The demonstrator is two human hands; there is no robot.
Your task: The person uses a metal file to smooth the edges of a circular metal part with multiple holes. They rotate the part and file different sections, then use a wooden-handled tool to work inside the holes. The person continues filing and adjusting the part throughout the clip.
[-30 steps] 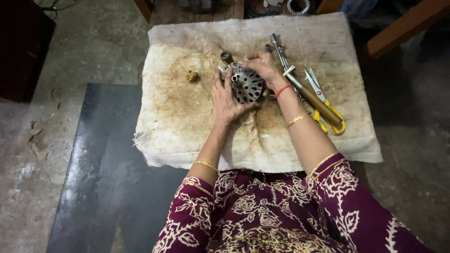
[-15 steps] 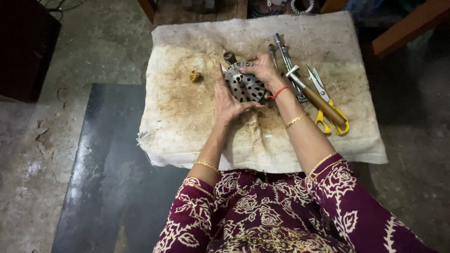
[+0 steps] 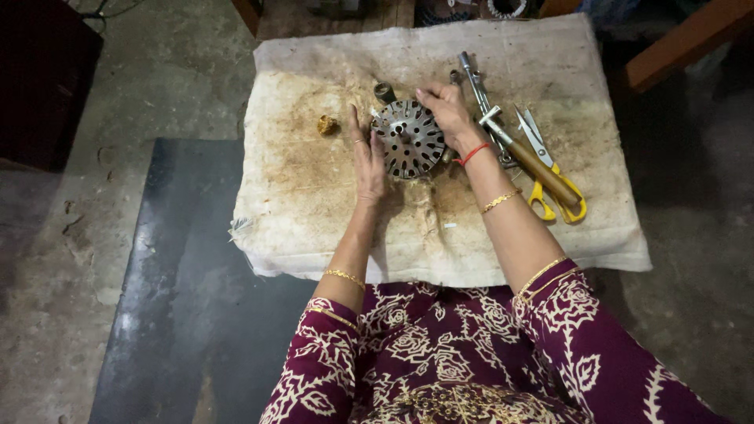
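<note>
Bracing the perforated metal motor disc (image 3: 408, 138) on the stained cloth (image 3: 314, 196): we're pressing our left hand (image 3: 367, 161) flat against its edge, right hand (image 3: 448, 114) cupping the opposite rim, fingers spread.

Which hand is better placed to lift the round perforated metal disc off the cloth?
Right, probably. The right hand already curls over the disc's upper right edge, fingers on it. The left hand lies flat and open against its left side, no grip.
</note>
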